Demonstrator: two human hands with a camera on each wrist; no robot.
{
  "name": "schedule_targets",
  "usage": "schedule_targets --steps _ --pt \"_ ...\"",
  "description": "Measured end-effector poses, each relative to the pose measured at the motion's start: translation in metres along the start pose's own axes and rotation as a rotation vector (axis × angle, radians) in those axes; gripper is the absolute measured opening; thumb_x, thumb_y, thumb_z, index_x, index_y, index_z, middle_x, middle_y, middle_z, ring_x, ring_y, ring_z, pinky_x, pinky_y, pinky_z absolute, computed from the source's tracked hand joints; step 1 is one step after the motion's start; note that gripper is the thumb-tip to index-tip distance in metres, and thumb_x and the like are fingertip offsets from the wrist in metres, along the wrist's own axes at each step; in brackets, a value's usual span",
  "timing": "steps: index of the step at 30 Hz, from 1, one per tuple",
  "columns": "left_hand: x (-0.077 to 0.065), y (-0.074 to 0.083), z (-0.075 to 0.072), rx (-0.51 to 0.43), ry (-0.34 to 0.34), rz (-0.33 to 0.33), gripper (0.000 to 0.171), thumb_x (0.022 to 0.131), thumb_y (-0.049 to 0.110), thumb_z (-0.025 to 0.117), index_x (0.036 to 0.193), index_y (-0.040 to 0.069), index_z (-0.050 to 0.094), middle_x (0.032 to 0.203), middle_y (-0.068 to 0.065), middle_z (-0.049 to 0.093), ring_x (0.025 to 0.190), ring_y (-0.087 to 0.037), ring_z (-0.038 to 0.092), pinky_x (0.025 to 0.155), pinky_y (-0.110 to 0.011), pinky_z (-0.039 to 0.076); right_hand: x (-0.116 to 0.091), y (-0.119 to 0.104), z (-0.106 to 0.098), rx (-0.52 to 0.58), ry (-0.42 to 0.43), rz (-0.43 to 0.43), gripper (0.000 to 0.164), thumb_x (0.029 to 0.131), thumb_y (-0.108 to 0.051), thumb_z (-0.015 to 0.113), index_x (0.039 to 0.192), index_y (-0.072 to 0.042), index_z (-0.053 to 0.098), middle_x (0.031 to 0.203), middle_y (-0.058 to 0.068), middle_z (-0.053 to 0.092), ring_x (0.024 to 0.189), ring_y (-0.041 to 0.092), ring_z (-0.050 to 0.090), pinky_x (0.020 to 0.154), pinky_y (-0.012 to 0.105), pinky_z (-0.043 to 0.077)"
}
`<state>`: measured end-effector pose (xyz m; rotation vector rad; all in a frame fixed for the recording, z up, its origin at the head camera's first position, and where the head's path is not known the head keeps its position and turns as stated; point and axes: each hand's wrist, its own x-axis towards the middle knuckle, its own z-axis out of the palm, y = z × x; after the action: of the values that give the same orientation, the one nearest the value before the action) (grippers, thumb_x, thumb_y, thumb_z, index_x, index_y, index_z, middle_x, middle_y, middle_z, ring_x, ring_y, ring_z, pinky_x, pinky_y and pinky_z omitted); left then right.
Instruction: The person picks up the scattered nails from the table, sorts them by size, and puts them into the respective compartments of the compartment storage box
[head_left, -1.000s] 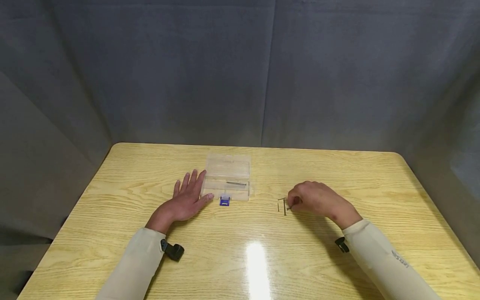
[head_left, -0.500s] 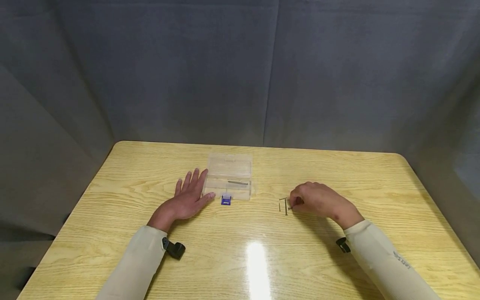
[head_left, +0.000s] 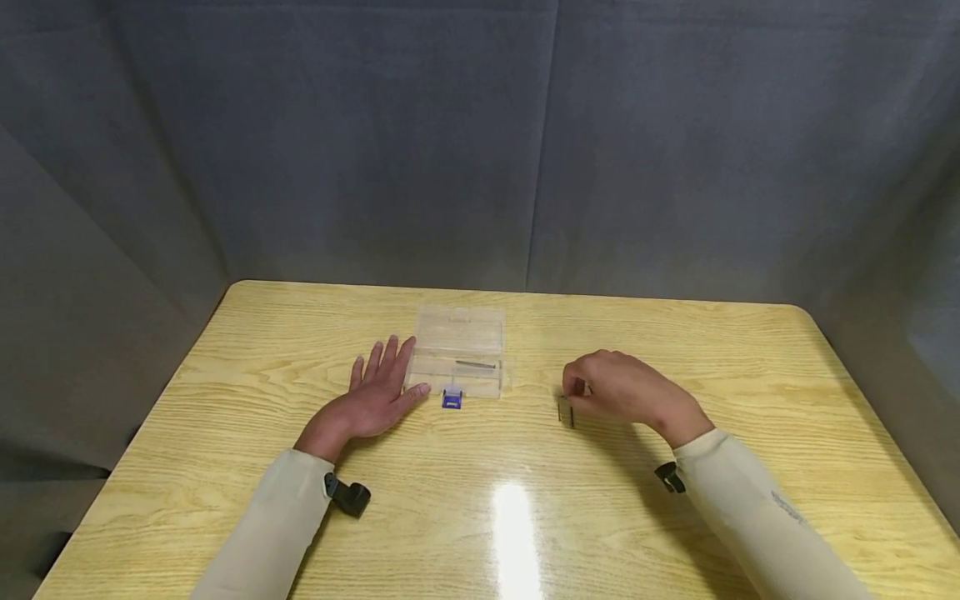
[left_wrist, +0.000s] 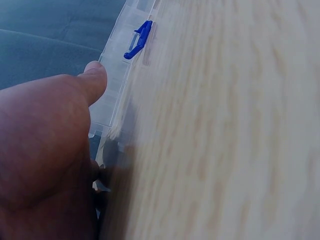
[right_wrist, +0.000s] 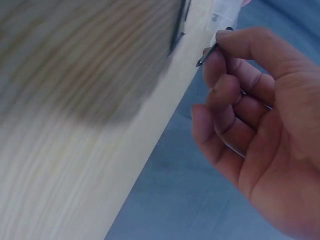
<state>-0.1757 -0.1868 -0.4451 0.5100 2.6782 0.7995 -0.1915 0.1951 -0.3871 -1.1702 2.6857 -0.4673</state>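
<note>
My right hand point(head_left: 618, 387) pinches a small dark nail point(right_wrist: 212, 54) between thumb and fingertips, its pointed end sticking out. Below that hand, a few more nails point(head_left: 572, 414) lie on the table, partly hidden by the fingers. To the left stands a clear plastic box point(head_left: 480, 388), its lid point(head_left: 459, 329) swung back. A long grey nail point(head_left: 475, 364) lies in the box's rear part, and a blue latch point(head_left: 452, 400) hangs at the front. My left hand point(head_left: 371, 408) rests beside the box with fingers spread, the thumb at its front left corner.
The wood-grain table point(head_left: 405, 517) reaches back to a grey curtain point(head_left: 375, 167), which also hangs at both sides. Black camera mounts point(head_left: 348, 496) sit on both wrists.
My right hand has lifted slightly and shifted left with the nail, which lay right of the others. The left hand stays by the box.
</note>
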Motion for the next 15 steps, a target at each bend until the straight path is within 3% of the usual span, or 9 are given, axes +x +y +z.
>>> schedule_targets --steps 4,15 --pt "-0.001 0.001 -0.001 -0.001 -0.003 -0.002 0.077 0.112 0.043 0.035 0.164 0.004 -0.006 0.167 -0.027 -0.013 0.152 -0.043 -0.018 0.116 -0.060 -0.015 0.011 -0.005 -0.002 0.015 -0.006 -0.004 0.013 0.094 -0.008 0.076 0.086 -0.017 0.071 0.083 -0.016 0.064 0.068 0.003 0.052 0.065 0.029 0.049" --pt "0.000 0.001 0.000 0.002 -0.005 -0.003 0.078 0.112 0.045 0.035 0.164 0.004 -0.007 0.167 -0.026 -0.014 0.152 -0.043 -0.018 0.116 -0.060 -0.015 0.055 -0.028 -0.008 -0.006 0.055 -0.058 0.024 0.092 -0.002 0.067 0.080 -0.022 0.063 0.077 -0.014 0.057 0.066 0.007 0.045 0.060 0.029 0.039"
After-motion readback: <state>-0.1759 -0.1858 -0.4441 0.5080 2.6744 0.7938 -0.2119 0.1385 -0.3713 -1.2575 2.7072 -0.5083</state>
